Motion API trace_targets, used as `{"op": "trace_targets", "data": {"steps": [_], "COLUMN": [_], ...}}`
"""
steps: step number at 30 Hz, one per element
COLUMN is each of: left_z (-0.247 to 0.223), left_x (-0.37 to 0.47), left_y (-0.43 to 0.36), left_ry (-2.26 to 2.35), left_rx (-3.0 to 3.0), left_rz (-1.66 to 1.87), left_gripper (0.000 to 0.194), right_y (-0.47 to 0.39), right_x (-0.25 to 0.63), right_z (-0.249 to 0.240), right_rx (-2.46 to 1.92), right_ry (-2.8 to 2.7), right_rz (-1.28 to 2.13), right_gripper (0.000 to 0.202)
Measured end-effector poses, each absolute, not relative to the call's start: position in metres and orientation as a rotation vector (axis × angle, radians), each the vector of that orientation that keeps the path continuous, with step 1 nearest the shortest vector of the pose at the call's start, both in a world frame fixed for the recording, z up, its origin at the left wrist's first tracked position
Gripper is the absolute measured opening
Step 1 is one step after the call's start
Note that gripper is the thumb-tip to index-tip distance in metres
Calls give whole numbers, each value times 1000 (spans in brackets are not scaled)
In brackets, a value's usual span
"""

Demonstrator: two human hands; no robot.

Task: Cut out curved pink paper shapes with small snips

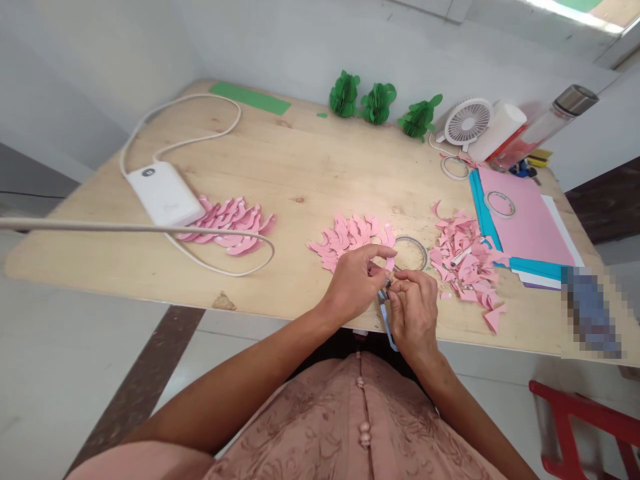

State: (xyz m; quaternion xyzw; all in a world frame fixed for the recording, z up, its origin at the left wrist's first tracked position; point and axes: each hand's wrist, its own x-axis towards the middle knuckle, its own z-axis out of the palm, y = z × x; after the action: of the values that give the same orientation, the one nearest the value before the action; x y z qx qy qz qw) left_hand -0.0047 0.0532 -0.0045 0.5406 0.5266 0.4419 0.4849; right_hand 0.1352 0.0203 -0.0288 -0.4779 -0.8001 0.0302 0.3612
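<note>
My left hand (356, 285) pinches a small curved pink paper piece (390, 265) between thumb and finger. Close against it, my right hand (415, 310) is closed around a slim tool (385, 321) with a light-blue handle and a dark upper part; its kind is partly hidden by the fingers. Just beyond my left hand lies a pile of curved pink paper cutouts (345, 237). A roll of tape (425, 250) lies flat behind my fingers. Right of my right hand is a heap of pink paper scraps (463, 257).
On the left, a white power bank (165, 193) with a looping cable rests against more pink cutouts (235, 223). Green paper ornaments (379, 104), a small fan (469, 123) and a bottle (545, 130) stand along the wall. Coloured sheets (530, 220) lie right; a red stool (585, 420) stands below.
</note>
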Motion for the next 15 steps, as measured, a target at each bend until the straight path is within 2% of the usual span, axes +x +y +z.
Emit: {"op": "trace_targets", "data": {"steps": [15], "left_z": [-3], "left_x": [-4], "left_y": [53], "left_ry": [1281], "left_rx": [1312], "left_rz": [1049], "left_gripper": [36], "right_y": [14], "right_x": [138], "right_z": [-29], "right_rx": [-1198], "right_ry": [-2053], "right_rz": [117], "right_gripper": [10]}}
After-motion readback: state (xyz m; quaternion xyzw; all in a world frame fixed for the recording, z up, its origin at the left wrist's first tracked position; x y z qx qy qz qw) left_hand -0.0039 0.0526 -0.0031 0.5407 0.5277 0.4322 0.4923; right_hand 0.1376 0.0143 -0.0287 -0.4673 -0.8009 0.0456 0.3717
